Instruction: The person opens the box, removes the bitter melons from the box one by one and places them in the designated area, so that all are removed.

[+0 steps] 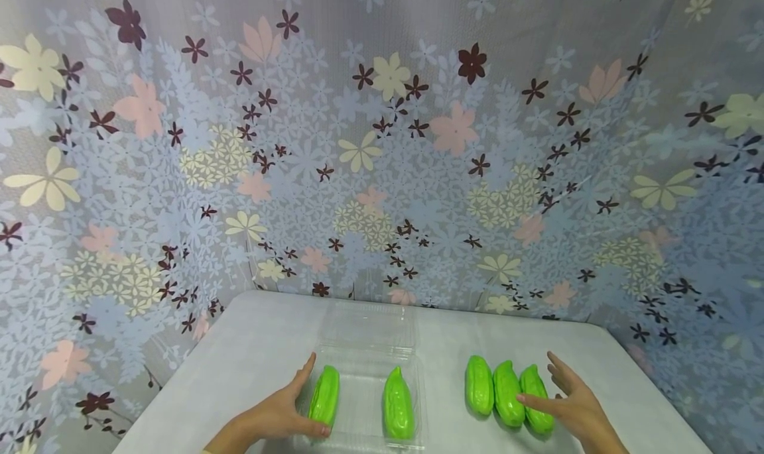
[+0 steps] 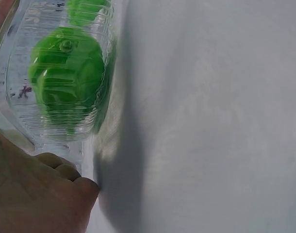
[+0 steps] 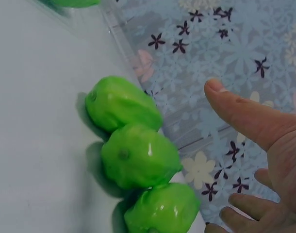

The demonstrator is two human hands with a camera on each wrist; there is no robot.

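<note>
- Three glossy green gourds lie in a row on the pale-covered table [image 1: 251, 354], well to the right of a clear plastic clamshell box [image 1: 361, 401]: the left-hand gourd [image 1: 479, 384], the middle gourd [image 1: 506, 388] and the right-hand gourd [image 1: 542, 422].
- Above the row's outer end, the right hand [image 1: 575, 407] is poised, its thumb parted from the fingers and nothing held; the right-wrist view shows a gap between the thumb [image 3: 235, 109] and the gourds.
- Nearest that hand is the right-hand gourd, just below and toward the left of the palm, its long axis running from the person's side toward the far edge, much like its neighbors'; seen from the head, the thumb crosses over it.
- Across the table, the left hand [image 1: 271, 414] is spread along the box's left side, thumb at the near-left corner; whether it presses the plastic cannot be told.
- Inside, a gourd beside the left wall [image 1: 325, 394] and another toward the right wall [image 1: 398, 404] lie lengthwise, bare floor between them, the raised lid [image 1: 367, 325] folded away on the far side.
</note>
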